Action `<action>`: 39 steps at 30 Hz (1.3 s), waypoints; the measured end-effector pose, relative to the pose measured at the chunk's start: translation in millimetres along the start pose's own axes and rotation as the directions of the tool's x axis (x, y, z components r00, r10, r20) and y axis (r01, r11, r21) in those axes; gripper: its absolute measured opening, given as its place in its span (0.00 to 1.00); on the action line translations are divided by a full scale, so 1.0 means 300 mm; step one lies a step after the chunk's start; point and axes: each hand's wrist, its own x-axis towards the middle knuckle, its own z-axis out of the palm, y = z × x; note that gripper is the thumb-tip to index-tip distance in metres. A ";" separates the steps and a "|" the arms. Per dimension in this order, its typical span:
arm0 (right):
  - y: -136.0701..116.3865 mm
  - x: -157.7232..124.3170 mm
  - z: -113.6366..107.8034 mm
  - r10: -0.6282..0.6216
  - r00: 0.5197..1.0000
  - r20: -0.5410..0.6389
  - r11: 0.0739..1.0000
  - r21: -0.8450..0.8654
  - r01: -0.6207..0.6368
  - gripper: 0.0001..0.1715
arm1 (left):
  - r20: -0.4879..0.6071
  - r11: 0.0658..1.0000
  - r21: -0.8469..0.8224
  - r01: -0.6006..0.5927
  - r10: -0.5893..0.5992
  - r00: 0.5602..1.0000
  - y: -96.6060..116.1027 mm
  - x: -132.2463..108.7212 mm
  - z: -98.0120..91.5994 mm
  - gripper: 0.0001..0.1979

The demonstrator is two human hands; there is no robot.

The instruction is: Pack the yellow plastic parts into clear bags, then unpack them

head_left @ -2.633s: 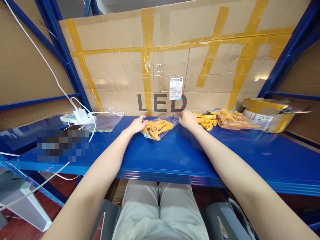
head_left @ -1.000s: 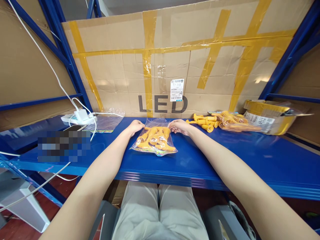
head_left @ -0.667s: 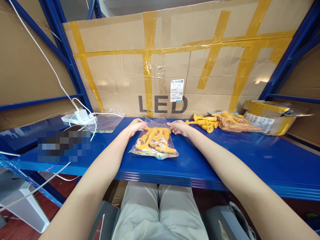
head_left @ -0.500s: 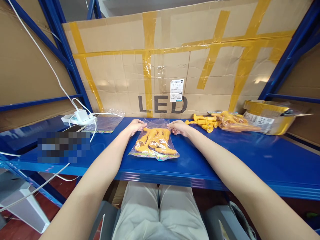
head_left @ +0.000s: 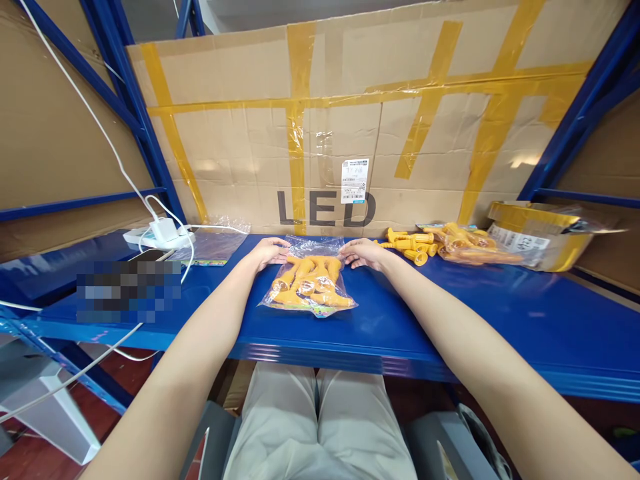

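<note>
A clear plastic bag (head_left: 309, 285) filled with several orange plastic parts lies flat on the blue shelf (head_left: 450, 313) in front of me. My left hand (head_left: 269, 252) pinches the bag's far left corner. My right hand (head_left: 361, 252) pinches its far right corner. Both hands have their fingers closed on the open end of the bag.
Loose orange parts (head_left: 413, 245) and another filled bag (head_left: 463, 243) lie to the right, beside a taped cardboard box (head_left: 537, 233). A white power strip (head_left: 155, 233), cable and empty bags (head_left: 213, 243) lie at the left. Taped cardboard marked LED (head_left: 325, 133) backs the shelf.
The bag has been turned from lying sideways at the back to lying lengthwise in front of me, pulled slightly nearer. Both hands stay at its far end and have barely moved lately.
</note>
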 end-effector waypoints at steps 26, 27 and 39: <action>0.032 0.031 -0.019 -0.168 0.985 0.032 0.985 0.033 0.167 0.10 | 0.082 0.995 0.048 -0.092 0.088 0.993 -0.016 0.012 -0.024 0.06; 0.032 0.031 -0.019 -0.178 0.984 0.033 0.984 0.011 0.177 0.10 | 0.077 0.993 0.062 -0.102 0.098 0.992 -0.015 0.012 -0.020 0.06; 0.035 0.028 -0.048 -0.185 0.971 0.155 0.982 -0.014 0.189 0.08 | 0.126 0.969 0.152 -0.195 0.177 0.976 -0.021 0.018 -0.017 0.12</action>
